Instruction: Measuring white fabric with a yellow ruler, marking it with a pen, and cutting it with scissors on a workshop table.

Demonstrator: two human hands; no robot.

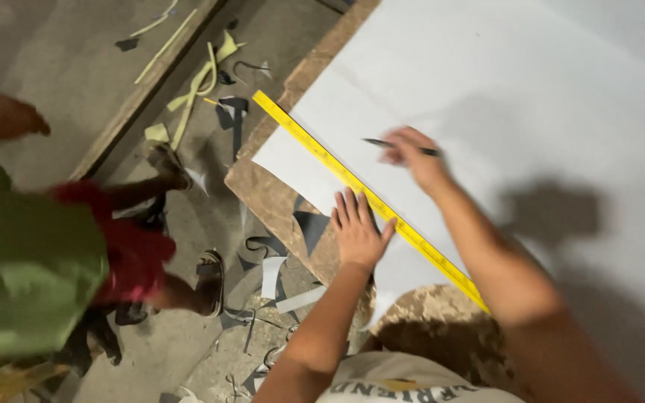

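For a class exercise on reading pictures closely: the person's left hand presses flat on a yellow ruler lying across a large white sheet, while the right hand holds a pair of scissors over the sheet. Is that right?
Not quite. In the head view the right hand holds a thin dark pen or pencil, not scissors. The rest stands: the left hand presses flat on the yellow ruler, which lies across the large white sheet.

A: Lighting condition?
B: Moderate, warm. A dark soft-edged shadow falls on the white sheet (561,89) toward the worktop's right edge.
A: Sharpness?
B: The right hand (412,158) is motion-blurred. The green-clothed person (24,276) at left appears out of focus, possibly from movement.
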